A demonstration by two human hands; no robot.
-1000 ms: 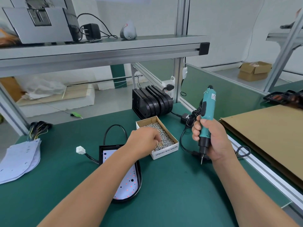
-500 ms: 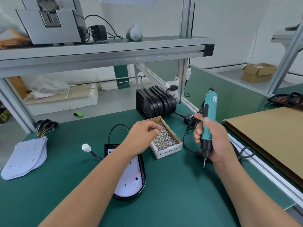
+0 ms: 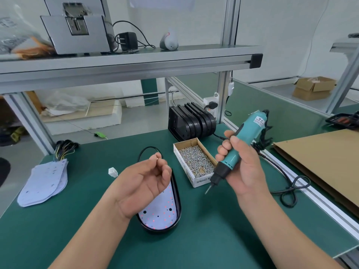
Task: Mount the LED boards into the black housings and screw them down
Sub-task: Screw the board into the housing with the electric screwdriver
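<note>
LED board (image 3: 157, 216) is lying in the black housing (image 3: 179, 207) on the desk (image 3: 213, 241), partly under the left hand (image 3: 143, 181), which is pinching a tiny part (image 3: 158, 156) (too small to name), palm up. The right hand (image 3: 243, 169) is gripping the tilted screwdriver (image 3: 252, 126) beside the screw box (image 3: 196, 161).

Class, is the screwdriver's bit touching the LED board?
No: the right hand holds the screwdriver, bit in the air, beside the LED board.

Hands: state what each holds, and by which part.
Right hand grips the teal screwdriver around its mid-body, bit pointing down. Left hand pinches what looks like a screw between thumb and fingertip; which part cannot be told.
</note>
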